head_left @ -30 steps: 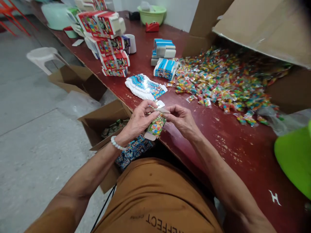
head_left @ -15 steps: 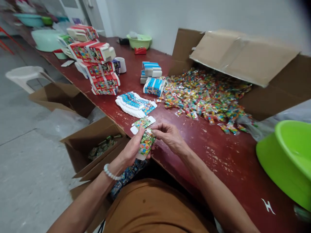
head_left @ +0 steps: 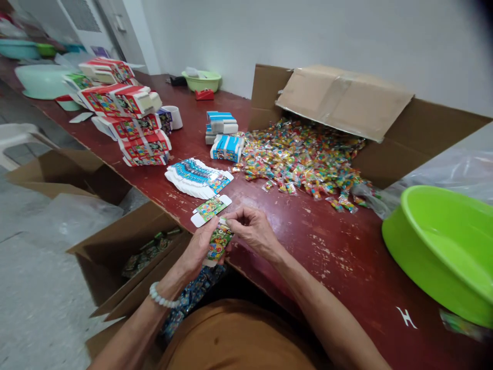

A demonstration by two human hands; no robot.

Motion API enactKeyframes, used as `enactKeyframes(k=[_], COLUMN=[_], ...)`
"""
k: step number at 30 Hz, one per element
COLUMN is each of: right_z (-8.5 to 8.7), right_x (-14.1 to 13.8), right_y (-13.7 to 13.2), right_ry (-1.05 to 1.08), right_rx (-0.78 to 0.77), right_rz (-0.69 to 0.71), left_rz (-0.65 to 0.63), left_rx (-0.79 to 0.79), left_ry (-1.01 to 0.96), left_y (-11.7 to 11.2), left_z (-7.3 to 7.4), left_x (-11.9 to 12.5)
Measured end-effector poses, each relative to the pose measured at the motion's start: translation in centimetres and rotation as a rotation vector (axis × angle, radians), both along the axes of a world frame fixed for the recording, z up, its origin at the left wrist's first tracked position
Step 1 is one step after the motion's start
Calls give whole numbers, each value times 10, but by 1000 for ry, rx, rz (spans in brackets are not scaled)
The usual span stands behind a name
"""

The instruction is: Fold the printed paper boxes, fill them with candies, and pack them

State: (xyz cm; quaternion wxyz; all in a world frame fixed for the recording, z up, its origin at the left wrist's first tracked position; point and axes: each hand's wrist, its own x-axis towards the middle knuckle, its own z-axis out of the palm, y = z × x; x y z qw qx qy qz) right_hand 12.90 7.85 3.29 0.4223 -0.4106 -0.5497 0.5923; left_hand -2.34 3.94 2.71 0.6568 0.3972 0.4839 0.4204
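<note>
My left hand (head_left: 198, 247) is closed around a small green printed carton (head_left: 220, 240), its fingers wrapped behind it and a white flap at the bottom end. At the carton's top end, the thumb and fingers of my right hand (head_left: 252, 230) are pinched on the white edge; the exact grip is partly hidden. Just beyond, a flat green carton (head_left: 211, 206) with white flaps lies on the red table (head_left: 300, 257). Behind that is a fanned row of flat blue cartons (head_left: 196, 177).
Wrapped candies (head_left: 296, 156) spill from a tipped cardboard box (head_left: 346, 100). A lime-green basin (head_left: 435, 246) stands at right. Bundled red cartons (head_left: 115, 100) are stacked at left, with bundled blue cartons (head_left: 227, 148) mid-table. Open cardboard boxes (head_left: 127, 241) sit below the table's left edge.
The view has turned, so the scene sits further left and a little lower. My right fingers remain at the carton's top end, now bent more closely over it. The left hand keeps its hold.
</note>
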Motion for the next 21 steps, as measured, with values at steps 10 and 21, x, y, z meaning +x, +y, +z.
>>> enactKeyframes(k=[10, 21], right_z=[-5, -31], right_x=[15, 140], right_y=[0, 113], right_ry=[-40, -867], right_rx=[101, 9], right_rz=[168, -812], left_rz=[55, 175], left_rx=[-41, -22], left_ry=[-159, -75], left_y=[6, 30], left_z=[-1, -9], left_x=[18, 12])
